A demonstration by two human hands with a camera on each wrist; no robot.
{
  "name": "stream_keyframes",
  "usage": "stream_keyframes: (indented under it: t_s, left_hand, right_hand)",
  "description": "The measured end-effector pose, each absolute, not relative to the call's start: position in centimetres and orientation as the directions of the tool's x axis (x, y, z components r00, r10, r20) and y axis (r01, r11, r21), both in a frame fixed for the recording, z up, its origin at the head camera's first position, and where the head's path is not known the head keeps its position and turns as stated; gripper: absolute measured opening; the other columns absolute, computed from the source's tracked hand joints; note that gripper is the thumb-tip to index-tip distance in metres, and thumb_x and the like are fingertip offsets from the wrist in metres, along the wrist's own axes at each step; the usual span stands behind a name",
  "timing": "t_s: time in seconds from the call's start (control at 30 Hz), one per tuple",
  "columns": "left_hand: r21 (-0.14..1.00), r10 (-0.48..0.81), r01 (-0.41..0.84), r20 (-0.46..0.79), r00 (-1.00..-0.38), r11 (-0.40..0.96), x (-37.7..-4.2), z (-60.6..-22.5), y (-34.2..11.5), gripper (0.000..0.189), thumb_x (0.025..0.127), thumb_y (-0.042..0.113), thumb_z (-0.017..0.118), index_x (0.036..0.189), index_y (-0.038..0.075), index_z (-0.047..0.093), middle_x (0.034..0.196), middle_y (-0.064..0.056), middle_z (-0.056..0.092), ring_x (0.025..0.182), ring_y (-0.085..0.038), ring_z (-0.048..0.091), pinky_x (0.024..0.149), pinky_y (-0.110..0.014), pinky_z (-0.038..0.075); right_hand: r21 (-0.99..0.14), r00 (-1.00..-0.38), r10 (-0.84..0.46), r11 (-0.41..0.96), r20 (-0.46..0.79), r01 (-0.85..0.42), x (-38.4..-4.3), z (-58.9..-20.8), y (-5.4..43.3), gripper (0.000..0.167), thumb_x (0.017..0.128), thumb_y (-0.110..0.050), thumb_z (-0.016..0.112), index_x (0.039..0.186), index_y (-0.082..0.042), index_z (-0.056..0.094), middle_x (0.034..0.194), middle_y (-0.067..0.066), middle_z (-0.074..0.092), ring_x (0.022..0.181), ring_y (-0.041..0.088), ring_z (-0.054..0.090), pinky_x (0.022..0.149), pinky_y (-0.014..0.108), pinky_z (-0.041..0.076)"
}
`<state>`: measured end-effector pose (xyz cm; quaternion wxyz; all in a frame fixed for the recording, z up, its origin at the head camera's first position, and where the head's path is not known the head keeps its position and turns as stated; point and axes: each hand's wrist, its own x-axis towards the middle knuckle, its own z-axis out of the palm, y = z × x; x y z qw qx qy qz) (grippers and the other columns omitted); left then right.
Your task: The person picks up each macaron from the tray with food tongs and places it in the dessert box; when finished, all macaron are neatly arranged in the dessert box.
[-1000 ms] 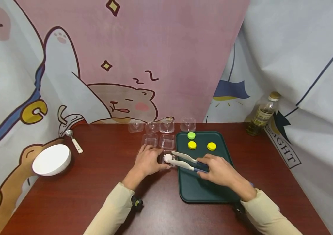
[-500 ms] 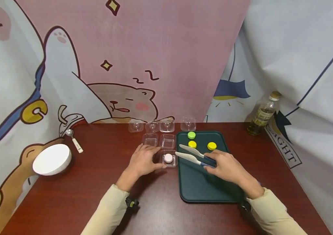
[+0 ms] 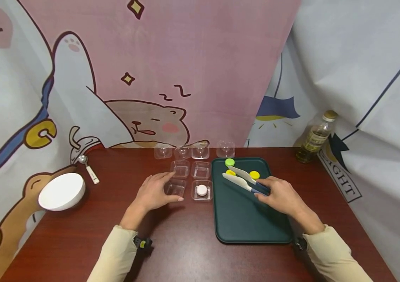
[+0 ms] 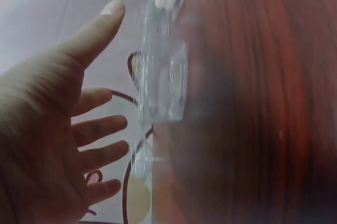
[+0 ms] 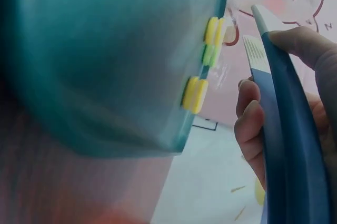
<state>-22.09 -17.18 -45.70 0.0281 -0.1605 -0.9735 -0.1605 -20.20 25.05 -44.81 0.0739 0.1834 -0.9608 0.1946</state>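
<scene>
- Our right hand (image 3: 281, 195) wraps thumb and fingers round the tongs (image 3: 238, 181), whose tips stand a little apart above the tray (image 3: 249, 229).
- Our left hand (image 3: 153, 192) is spread wide, thumb well away from the fingers, and has hold of nothing; just beside its fingertips is a clear box (image 3: 176, 188).
- The yellow macaron (image 3: 230, 172) nearest the tips lies on the tray, ahead and to the left of our right hand, partly covered by the tongs. We cannot tell whether they touch it.
- The step in hand looks to us like gripping that macaron. We do well to set one tip on each side, around its middle, then squeeze lightly; an off-centre pinch could make it skid.
- The green macaron (image 3: 230, 162) sits just beyond the tips, and another yellow one straight ahead of our right hand, so we should bring the tips down without brushing either.
- Between our hands, the white macaron (image 3: 201, 190) rests in its own box; our left hand should avoid knocking it.
</scene>
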Motion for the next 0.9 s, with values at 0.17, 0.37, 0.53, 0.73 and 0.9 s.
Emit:
stream_keyframes:
  t_s: [0.17,0.37,0.53,0.73,0.9]
  left_hand:
    - [0.352,0.261,0.254,0.028,-0.965,0.901,-21.9,-46.1,-18.3,0.105,0.07,0.07,0.08,0.155,0.02,0.044,0.153,-0.011,0.052,0.138,-0.036,0.052,0.109,-0.059,0.045]
    - [0.408,0.229,0.205,-0.01,-0.973,0.89,-21.9,-46.3,-19.1,0.101,0.072,0.064,0.083,0.154,0.02,0.045,0.151,-0.01,0.055,0.136,-0.035,0.055,0.099,-0.062,0.05]
    - [0.432,0.221,0.182,-0.04,-0.975,0.883,-22.0,-46.7,-19.4,0.099,0.071,0.064,0.083,0.153,0.021,0.046,0.148,-0.011,0.058,0.132,-0.035,0.058,0.096,-0.061,0.052]
    - [0.446,0.231,0.181,-0.061,-0.971,0.877,-22.1,-47.3,-19.4,0.101,0.072,0.064,0.083,0.154,0.02,0.046,0.144,-0.013,0.061,0.127,-0.035,0.061,0.094,-0.058,0.052]
    - [0.439,0.22,0.17,-0.063,-0.974,0.882,-22.2,-47.4,-19.4,0.102,0.072,0.065,0.083,0.154,0.019,0.044,0.145,-0.014,0.06,0.127,-0.036,0.061,0.092,-0.059,0.053]
  right_hand:
    - [-0.354,-0.941,-0.276,0.875,0.196,-0.33,-20.5,-45.5,25.9,0.047,0.085,-0.027,0.079,0.123,-0.001,0.071,0.103,0.014,0.071,0.073,0.015,0.056,0.061,0.029,0.046]
    - [-0.345,-0.953,-0.235,0.893,0.193,-0.29,-20.6,-45.7,26.7,0.048,0.087,-0.029,0.077,0.124,0.0,0.07,0.112,0.02,0.071,0.082,0.022,0.063,0.07,0.042,0.055]
    - [-0.344,-0.956,-0.233,0.896,0.175,-0.282,-20.7,-45.7,26.9,0.047,0.086,-0.028,0.078,0.123,0.0,0.071,0.112,0.021,0.07,0.084,0.024,0.065,0.072,0.047,0.056]
    - [-0.337,-0.958,-0.236,0.899,0.165,-0.279,-20.7,-45.6,26.7,0.048,0.085,-0.028,0.079,0.123,0.0,0.071,0.111,0.02,0.07,0.082,0.023,0.064,0.07,0.045,0.056]
    - [-0.329,-0.953,-0.25,0.897,0.169,-0.294,-20.8,-45.6,26.6,0.048,0.085,-0.029,0.079,0.123,0.0,0.071,0.109,0.018,0.07,0.081,0.022,0.063,0.069,0.043,0.054]
